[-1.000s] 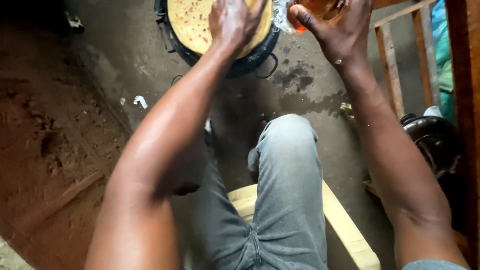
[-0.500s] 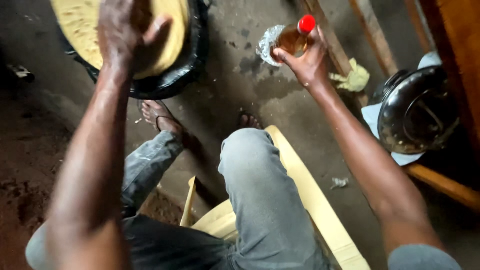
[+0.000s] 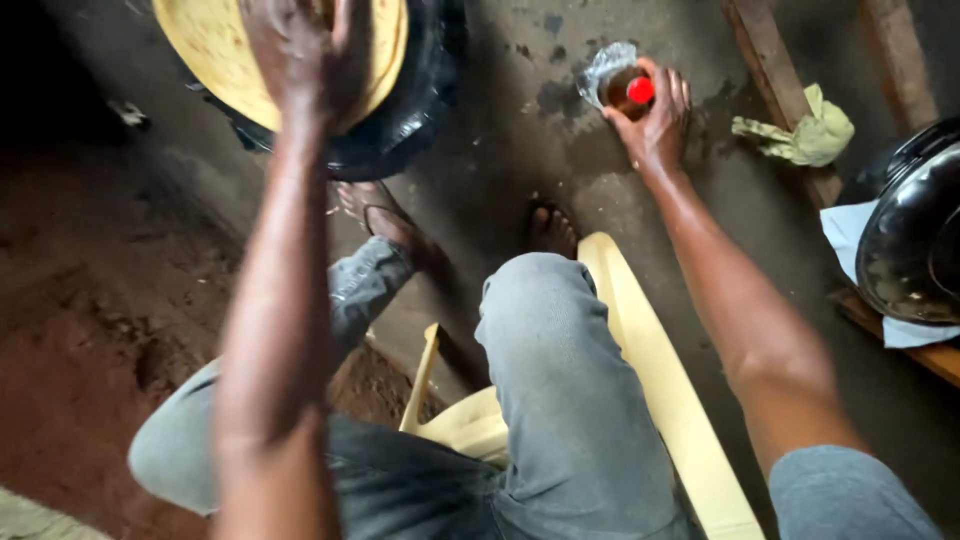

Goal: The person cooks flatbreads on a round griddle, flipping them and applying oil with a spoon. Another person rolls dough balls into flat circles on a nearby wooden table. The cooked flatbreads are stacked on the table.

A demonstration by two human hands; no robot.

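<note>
Right hand [image 3: 655,125] grips red-capped bottle [image 3: 628,90]; left hand [image 3: 305,55] presses flatbread [image 3: 215,45].

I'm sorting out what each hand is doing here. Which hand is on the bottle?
The right hand: it grips the red-capped bottle standing on the floor. The left hand is instead over the flatbread in the black pan.
</note>
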